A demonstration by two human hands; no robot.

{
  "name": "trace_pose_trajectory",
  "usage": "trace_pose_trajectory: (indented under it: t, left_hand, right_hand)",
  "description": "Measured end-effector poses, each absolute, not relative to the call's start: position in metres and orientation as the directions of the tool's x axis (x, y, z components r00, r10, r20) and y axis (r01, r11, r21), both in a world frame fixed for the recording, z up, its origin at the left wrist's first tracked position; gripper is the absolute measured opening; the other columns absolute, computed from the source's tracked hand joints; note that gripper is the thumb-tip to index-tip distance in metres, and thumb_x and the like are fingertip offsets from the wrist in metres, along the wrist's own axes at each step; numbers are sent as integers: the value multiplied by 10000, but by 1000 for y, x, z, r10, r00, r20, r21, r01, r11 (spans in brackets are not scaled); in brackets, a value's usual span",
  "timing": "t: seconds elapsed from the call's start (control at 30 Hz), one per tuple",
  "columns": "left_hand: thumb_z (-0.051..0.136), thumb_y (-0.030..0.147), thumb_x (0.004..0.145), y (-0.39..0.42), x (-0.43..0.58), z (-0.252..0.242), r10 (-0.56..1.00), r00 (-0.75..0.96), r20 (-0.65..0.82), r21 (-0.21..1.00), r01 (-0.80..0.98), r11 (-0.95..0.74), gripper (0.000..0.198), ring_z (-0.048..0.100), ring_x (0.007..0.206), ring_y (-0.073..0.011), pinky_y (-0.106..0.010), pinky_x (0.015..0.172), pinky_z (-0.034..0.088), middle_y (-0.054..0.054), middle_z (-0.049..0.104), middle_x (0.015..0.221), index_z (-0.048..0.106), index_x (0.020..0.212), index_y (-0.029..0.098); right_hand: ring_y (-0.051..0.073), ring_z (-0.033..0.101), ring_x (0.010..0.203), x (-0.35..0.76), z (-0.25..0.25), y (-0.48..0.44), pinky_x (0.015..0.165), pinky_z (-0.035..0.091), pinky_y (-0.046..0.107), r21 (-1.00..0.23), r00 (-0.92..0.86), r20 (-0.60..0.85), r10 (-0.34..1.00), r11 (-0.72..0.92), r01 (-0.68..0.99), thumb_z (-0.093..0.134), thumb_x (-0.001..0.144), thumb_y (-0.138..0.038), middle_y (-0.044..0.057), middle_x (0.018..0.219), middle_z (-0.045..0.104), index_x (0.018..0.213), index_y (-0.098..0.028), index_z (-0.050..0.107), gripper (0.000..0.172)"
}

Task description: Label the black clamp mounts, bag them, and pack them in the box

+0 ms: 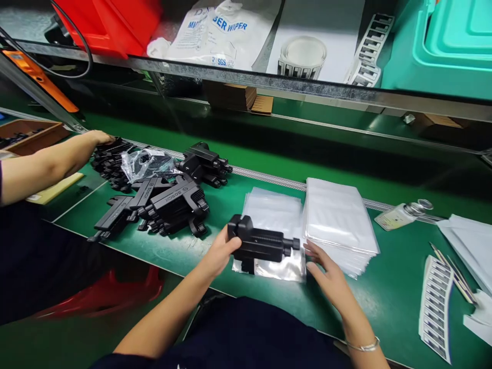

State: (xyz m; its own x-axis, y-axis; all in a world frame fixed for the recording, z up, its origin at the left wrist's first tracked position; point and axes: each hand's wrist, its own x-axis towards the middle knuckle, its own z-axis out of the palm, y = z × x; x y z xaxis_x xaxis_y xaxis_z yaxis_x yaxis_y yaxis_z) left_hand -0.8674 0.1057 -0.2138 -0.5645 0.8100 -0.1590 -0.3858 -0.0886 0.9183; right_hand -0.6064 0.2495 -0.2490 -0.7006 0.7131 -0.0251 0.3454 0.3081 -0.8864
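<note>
My left hand (220,252) grips a black plastic bracket (267,245) by its thicker left end, the thumb lying across it. Small knobs stick out at the bracket's right end. My right hand (326,274) is beside those knobs, fingers apart and nothing in them, close to the edge of the clear plastic bags. Beneath the bracket lies a small stack of clear bags (274,205). A taller pile of clear bags (336,218) stands just right of it. Several similar black brackets (177,200), some marked BOSCH, are heaped to the left.
A co-worker's arm (49,166) reaches in from the left to black parts (111,166). A small bottle (397,216), a label strip (436,307) and tweezers-like tools (455,274) lie right. Overhead, a metal shelf (246,81) carries a teal bin (442,61) and label roll (302,56).
</note>
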Motion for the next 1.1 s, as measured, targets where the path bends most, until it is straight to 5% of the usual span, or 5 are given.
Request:
trace_pose_trajectory:
  t: [0.17, 0.27, 0.47, 0.8, 1.1]
  left_hand:
    - [791, 586, 617, 106, -838, -201, 937, -341, -71, 990, -135, 25, 707, 577, 933, -238, -314, 802, 460, -47, 617, 1010, 566, 1156, 189]
    - [779, 601, 632, 106, -834, -197, 972, -231, -45, 998, -58, 32, 737, 565, 989, -256, -353, 866, 447, -67, 597, 1089, 532, 1197, 198]
    - [848, 522, 588, 105, -848, -203, 994, -68, 85, 988, -123, -93, 734, 528, 1212, -317, -444, 1061, 350, -127, 587, 1249, 578, 1195, 209]
    - [854, 395, 617, 97, -848, -180, 981, -131, 145, 981, 152, -125, 694, 562, 1198, -294, -414, 1063, 388, -105, 634, 1231, 568, 1229, 233]
    - [842, 524, 589, 89, -862, -202, 975, -161, 154, 976, -127, -175, 662, 607, 1100, -299, -419, 973, 446, -118, 655, 1145, 615, 1114, 191]
  right_hand:
    - [235, 675, 932, -617, -230, 225, 720, 581, 338, -998, -716, -36, 698, -59, -7, 711, 757, -575, 111, 1290, 591, 1402, -292, 404, 768]
    - [243, 680, 938, -618, -222, 218, 766, 583, 344, -997, -641, 71, 764, 48, -53, 758, 744, -498, 85, 1137, 664, 1258, -274, 537, 603]
    - [293, 606, 1148, -607, -198, 213, 959, 513, 439, -914, -628, 286, 724, 402, 48, 779, 752, -393, 110, 1207, 657, 1222, -270, 596, 519]
    - [304, 647, 1104, -616, -202, 227, 889, 569, 448, -934, -625, 302, 720, 355, -41, 747, 753, -514, 115, 1173, 687, 1169, -257, 618, 506]
    - [311, 637, 1102, -625, -174, 205, 912, 547, 470, -804, -706, 328, 628, 577, 139, 744, 782, -432, 119, 1196, 666, 1226, -260, 588, 501]
